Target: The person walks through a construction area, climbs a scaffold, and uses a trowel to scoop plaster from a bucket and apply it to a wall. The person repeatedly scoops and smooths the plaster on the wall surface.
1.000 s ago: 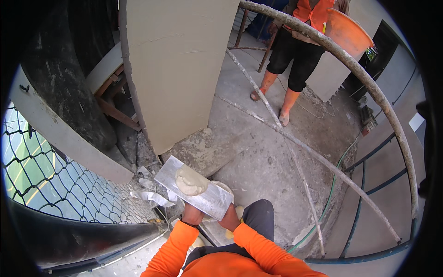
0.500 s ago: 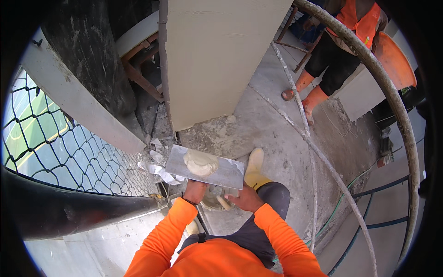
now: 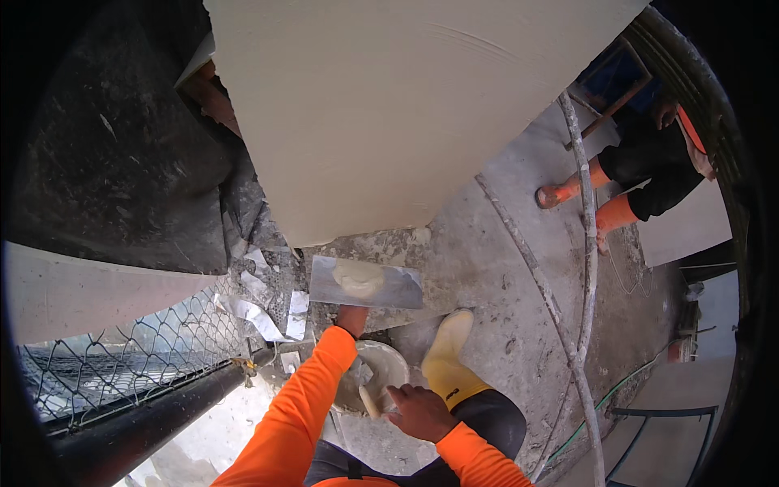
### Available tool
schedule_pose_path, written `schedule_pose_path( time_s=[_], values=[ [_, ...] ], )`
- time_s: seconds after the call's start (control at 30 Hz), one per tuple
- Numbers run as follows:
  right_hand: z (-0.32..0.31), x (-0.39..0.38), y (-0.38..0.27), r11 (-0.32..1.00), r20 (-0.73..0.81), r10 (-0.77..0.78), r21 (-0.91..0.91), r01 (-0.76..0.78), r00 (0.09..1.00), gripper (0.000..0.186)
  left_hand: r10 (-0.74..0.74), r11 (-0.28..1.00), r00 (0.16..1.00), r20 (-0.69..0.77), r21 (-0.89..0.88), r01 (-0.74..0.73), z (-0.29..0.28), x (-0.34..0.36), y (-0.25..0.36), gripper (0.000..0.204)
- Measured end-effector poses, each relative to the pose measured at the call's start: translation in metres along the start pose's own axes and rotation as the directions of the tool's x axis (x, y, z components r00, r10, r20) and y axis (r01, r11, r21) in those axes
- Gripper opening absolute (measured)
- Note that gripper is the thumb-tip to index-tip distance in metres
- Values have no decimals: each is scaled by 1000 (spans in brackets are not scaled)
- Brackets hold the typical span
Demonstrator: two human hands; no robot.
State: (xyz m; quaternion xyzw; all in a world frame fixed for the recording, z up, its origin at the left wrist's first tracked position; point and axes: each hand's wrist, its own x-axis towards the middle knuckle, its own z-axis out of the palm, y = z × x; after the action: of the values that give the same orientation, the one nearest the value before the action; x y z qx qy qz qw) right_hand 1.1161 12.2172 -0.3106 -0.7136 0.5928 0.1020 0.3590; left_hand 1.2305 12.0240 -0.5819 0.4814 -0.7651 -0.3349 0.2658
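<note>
My left hand [image 3: 352, 319] is closed beneath a rectangular metal plastering trowel [image 3: 406, 290], held level; the grip itself is hidden under the plate. A mound of pale wet plaster [image 3: 358, 278] lies on top of it. Below stands a round bucket [image 3: 399, 367] with greyish mix on its walls. Leaning inside the bucket is a small tool with a wooden handle [image 3: 370, 401]. My right hand [image 3: 420, 414] is at the bucket's near right rim, fingers partly stretched toward that handle, with no grip on it visible.
A freshly plastered column [image 3: 389, 122] rises ahead. Torn white strips [image 3: 256, 316] lie left of the bucket, beside a chain-link fence [image 3: 146, 349] and dark pipe [image 3: 154, 422]. Mortar-spattered poles [image 3: 535, 268] cross on the right. Beyond them stands a person in orange boots [image 3: 613, 213].
My right hand has left the trowel's right end and moved down to the bucket. The left hand still holds the trowel with its plaster. The view has shifted closer to the column.
</note>
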Motion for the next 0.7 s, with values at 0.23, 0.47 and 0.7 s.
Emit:
schedule_pose_path(
  time_s=[0.23,0.47,0.7],
  values=[
    [-15,-4,24,985,-111,-160,49,166,981,62,-91,995,993,80,54,87,78,74,8,43],
    [-40,-15,48,994,-180,-109,-43,103,978,66,-494,16,856,152,-983,183,125,138,17,33],
    [-45,-18,55,990,-217,-141,-46,134,966,68,-670,-79,714,203,-976,204,130,175,42,58]
  ],
)
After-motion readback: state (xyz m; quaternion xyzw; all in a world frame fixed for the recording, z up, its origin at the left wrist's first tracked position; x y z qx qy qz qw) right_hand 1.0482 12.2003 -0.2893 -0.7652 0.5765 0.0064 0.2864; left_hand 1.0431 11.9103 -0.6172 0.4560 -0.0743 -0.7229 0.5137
